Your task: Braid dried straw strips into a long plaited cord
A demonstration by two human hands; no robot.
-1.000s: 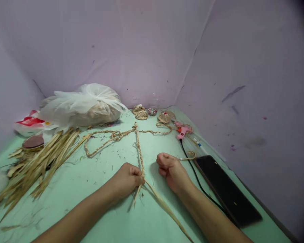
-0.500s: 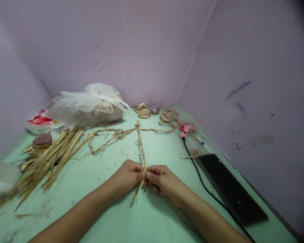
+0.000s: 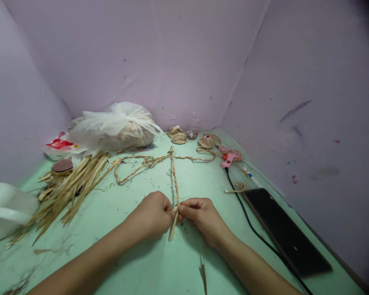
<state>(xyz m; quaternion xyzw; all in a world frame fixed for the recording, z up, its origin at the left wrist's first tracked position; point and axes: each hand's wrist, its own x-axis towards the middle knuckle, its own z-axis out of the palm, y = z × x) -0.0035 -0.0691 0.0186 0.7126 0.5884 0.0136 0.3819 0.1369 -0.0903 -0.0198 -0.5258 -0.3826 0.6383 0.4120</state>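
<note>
Two forearms of ours slanted inward over the tabletop [image 3: 135, 266] in the head view. Our left hand [image 3: 153, 213], fingers curled and knuckles up, and our right hand [image 3: 203, 219], thumb against forefinger, met while pinching the near end of the braid [image 3: 174, 176], which stretched toward the tabletop's far edge. A black slab [image 3: 289, 233] lay near its right edge.

This green counter [image 3: 147, 266] carries a braid [image 3: 174, 176], dried strips [image 3: 75, 186] toward its left edge, a glue gun [image 3: 231, 158] toward its right edge.
</note>
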